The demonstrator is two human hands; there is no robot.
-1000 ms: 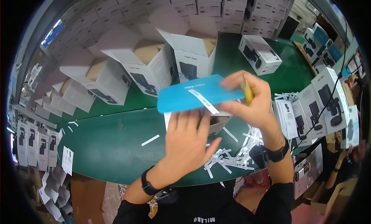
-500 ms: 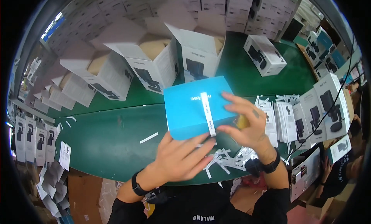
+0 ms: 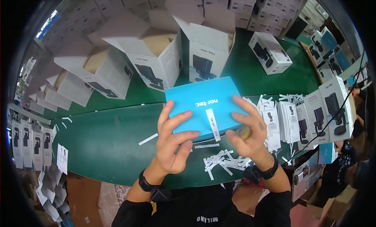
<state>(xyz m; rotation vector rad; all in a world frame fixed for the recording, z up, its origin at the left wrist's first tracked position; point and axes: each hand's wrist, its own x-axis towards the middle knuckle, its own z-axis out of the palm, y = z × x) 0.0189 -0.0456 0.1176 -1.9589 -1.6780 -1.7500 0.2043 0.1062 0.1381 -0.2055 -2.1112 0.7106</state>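
Observation:
A blue box (image 3: 183,95) with white lettering sits in front of me over the green table. One end of a white label strip (image 3: 212,123) lies on its lid, and the strip reaches down over the near edge. My left hand (image 3: 172,142) has its fingers spread, with fingertips resting on the box's left part. At the right end, my right hand (image 3: 250,129) grips the box, fingers on the lid and thumb at the near edge. Beside that palm shows a yellowish rounded thing (image 3: 245,132), partly hidden.
Open white boxes (image 3: 207,46) stand in a row behind, and a closed white box (image 3: 270,53) lies at the far right. Loose label strips (image 3: 225,162) lie near me. Stacked leaflets (image 3: 288,123) and upright printed boxes (image 3: 335,107) are on the right.
My left hand has moved from the near edge up to the box's left part, its fingers spreading. My right hand stays at the right end. The strip now lies lower on the lid.

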